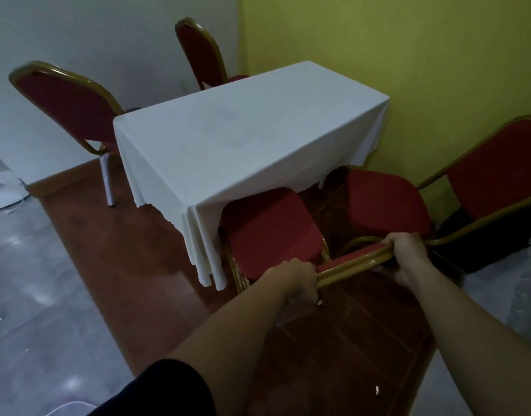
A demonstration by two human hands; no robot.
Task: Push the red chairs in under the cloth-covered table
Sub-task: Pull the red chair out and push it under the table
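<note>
Both hands on the top rail of the near chair (270, 232): left hand (297, 280) wrapped around the gold frame at the rail's left end, fingers curled tight over it; right hand (405, 255) gripping the rail's right end the same way, fingers closed around the tube. Backrest seen almost edge-on from above, so only the rail and a strip of red padding show between the hands. Its red seat sits at the table's near corner, front edge just under the hanging cloth (204, 247), most of the seat still outside. Table (246, 136) covered in white cloth, standing on a reddish-brown floor strip (123, 235) with its far end close to the yellow wall (408, 55). Second chair (387, 202) just right of the first, seat partly under the table's near side, its back angled out to the right toward the yellow wall. Third chair (69, 103) on the table's left side, back visible, seat mostly hidden behind the cloth. Fourth chair (201, 52) at the far left corner near the grey wall (93, 34), seat edge touching or just under the tabletop line; can't tell which. Dark sleeve (162, 388) at the bottom on the left arm
</note>
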